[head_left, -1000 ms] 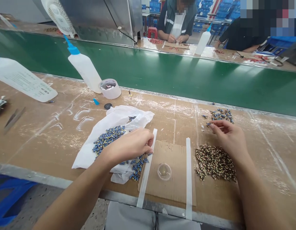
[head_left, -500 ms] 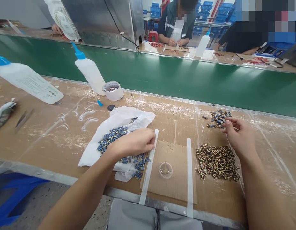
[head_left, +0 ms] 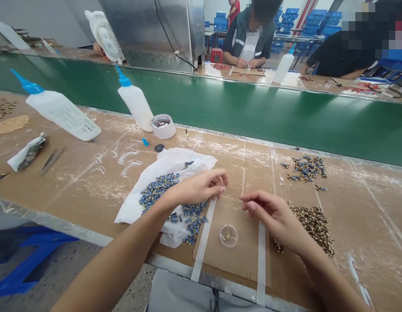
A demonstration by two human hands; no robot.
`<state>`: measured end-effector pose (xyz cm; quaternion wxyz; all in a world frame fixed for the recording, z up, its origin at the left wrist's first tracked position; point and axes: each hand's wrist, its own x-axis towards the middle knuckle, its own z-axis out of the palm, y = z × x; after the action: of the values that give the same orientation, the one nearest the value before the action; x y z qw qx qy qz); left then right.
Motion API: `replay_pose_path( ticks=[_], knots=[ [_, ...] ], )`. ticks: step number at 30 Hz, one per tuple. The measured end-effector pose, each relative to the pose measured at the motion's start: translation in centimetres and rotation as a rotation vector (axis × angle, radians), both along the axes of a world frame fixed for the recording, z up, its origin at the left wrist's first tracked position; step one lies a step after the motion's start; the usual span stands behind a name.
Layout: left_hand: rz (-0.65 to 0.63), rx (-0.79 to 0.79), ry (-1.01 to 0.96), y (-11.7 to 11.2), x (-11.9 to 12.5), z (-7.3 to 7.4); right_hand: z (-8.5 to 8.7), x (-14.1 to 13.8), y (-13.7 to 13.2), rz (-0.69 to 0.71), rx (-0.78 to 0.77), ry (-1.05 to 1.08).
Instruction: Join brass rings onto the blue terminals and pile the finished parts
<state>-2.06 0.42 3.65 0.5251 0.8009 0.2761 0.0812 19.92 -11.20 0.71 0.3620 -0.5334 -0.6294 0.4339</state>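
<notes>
My left hand (head_left: 201, 187) hovers over the right edge of a white plastic bag (head_left: 162, 173) strewn with small blue and yellow parts (head_left: 157, 188). Its fingers are pinched together, what they hold is too small to name. My right hand (head_left: 272, 216) is above a taped-down cardboard square (head_left: 233, 255), fingers curled in a pinch towards the left hand. A small clear round cup (head_left: 228, 235) sits on the cardboard just below both hands. A heap of brown and white parts (head_left: 314, 225) lies right of my right hand.
A small pile of blue parts (head_left: 306, 168) lies at the far right. Two white squeeze bottles (head_left: 136, 104) (head_left: 63, 112), a tape roll (head_left: 163, 126) and tweezers (head_left: 53, 160) stand left. A green conveyor belt (head_left: 253, 112) runs behind; other people work beyond it.
My right hand has left the far blue pile and swung left over the cardboard. My left hand has lifted slightly from the bag and moved right, towards it.
</notes>
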Motion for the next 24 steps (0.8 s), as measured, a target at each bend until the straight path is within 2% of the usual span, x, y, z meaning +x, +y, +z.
replay_pose_path(
  ticks=[3, 7, 11, 14, 19, 24],
  knots=[
    [-0.001, -0.062, -0.051, 0.1, 0.3, -0.6, -0.5, -1.9, -0.5, 0.119, -0.042, -0.022],
    [0.004, -0.33, -0.115, 0.4, 0.6, -1.5, -1.1, -2.5, -0.8, 0.155, -0.072, -0.024],
    [0.043, -0.426, -0.179, 0.3, 1.1, -2.5, -1.1, -2.7, -1.0, 0.176, -0.087, -0.007],
    [0.086, -0.364, -0.173, 0.0, 1.5, -2.9, -1.0, -2.9, -1.0, 0.185, -0.099, -0.016],
    [0.036, -0.059, -0.106, -0.2, 1.9, -2.9, -0.9, -3.0, -0.8, 0.185, -0.06, -0.052],
    [0.042, 0.072, -0.082, -0.4, 2.2, -3.1, -1.1, -3.0, -0.8, 0.23, 0.012, -0.039]
  ],
)
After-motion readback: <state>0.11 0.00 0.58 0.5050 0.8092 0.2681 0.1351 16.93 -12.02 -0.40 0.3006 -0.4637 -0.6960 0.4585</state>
